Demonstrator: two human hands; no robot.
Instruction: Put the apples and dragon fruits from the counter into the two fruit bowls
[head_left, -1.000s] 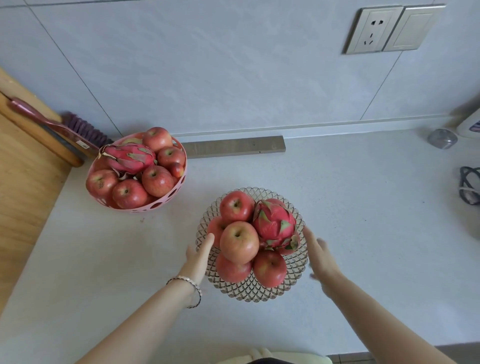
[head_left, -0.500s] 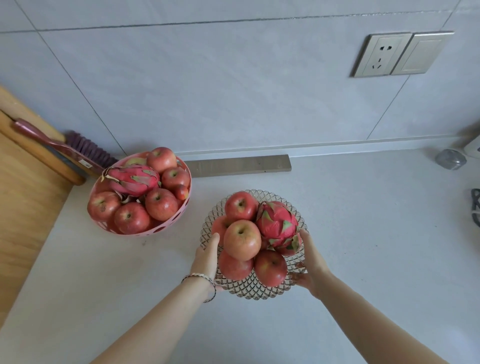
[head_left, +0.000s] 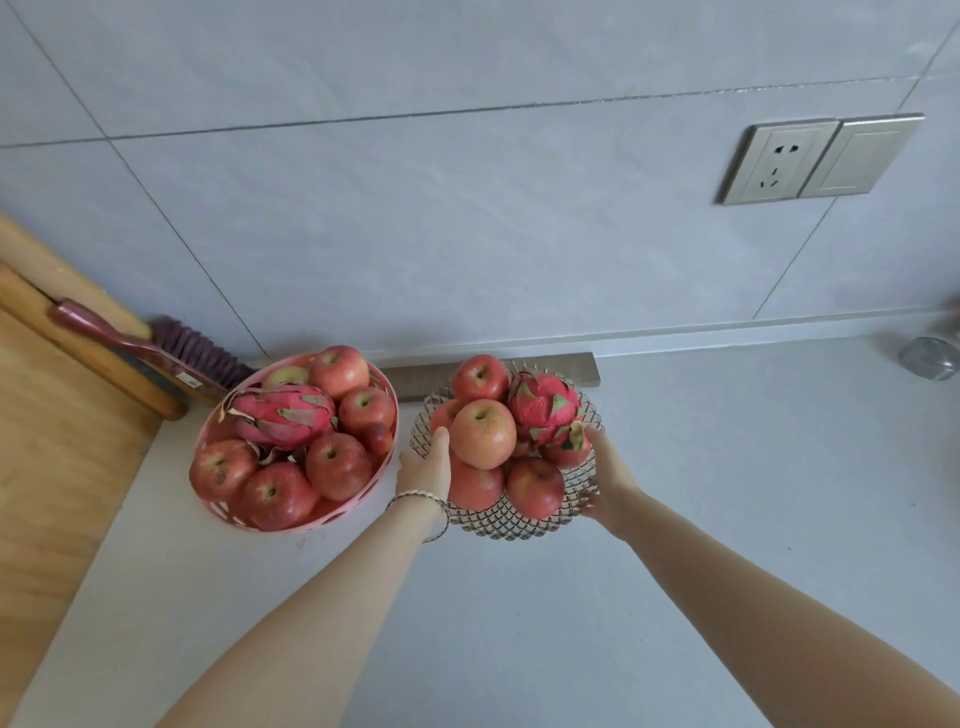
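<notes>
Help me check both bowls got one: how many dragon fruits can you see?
2. One dragon fruit lies on the apples in the pink bowl; the other sits at the right of the lattice bowl. Others could be hidden underneath.

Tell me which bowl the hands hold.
The clear lattice bowl: left hand and right hand grip its sides; the pink bowl stands untouched.

Lattice bowl (head_left: 498, 525) right of perforated bowl (head_left: 218, 506), just beside; fruit heaped in both; brush (head_left: 156, 353) behind left
</notes>
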